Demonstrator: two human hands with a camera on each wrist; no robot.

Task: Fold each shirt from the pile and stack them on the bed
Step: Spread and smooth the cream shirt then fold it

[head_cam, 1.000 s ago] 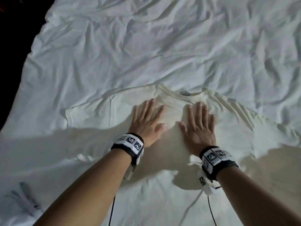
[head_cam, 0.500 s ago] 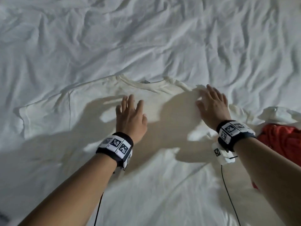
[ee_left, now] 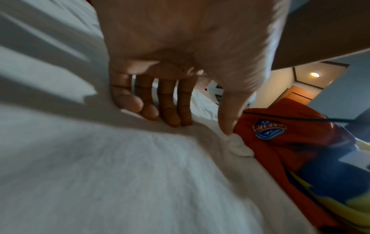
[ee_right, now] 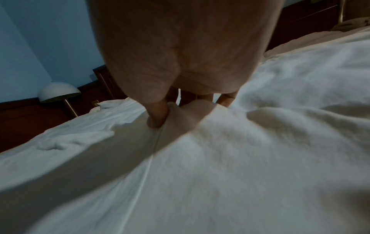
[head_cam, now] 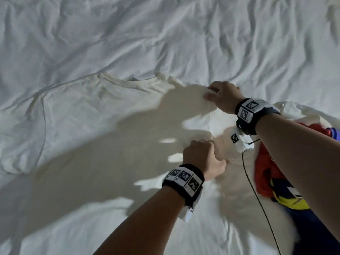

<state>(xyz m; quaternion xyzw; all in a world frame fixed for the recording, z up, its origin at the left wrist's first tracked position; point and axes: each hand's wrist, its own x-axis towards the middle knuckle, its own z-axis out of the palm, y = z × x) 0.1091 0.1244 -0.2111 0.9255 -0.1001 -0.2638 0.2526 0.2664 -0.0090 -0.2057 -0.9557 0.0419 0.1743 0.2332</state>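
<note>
While the bed (head_cam: pixel 165 34) carries a rumpled white sheet across the whole head view, the cream shirt (head_cam: pixel 103 115) lies spread flat on it, collar at the far side and one sleeve out to the left. A red, blue and yellow shirt (head_cam: pixel 270 173) waits bunched at the near right, touching the cream shirt's right edge. The step in hand appears to be the first side fold of the cream shirt. The right hand (head_cam: pixel 223 97) pinches a ridge of fabric at the far right shoulder, thumb against curled fingers, as the right wrist view confirms. The left hand (head_cam: pixel 200 159) sits nearer on the same side with its fingers (ee_left: pixel 170 114) curled down into the cloth and the thumb pressing the edge; a full pinch cannot be confirmed. The next move probably calls for lifting both grip points together and carrying the right side leftward over the body, keeping the fold line straight.
</note>
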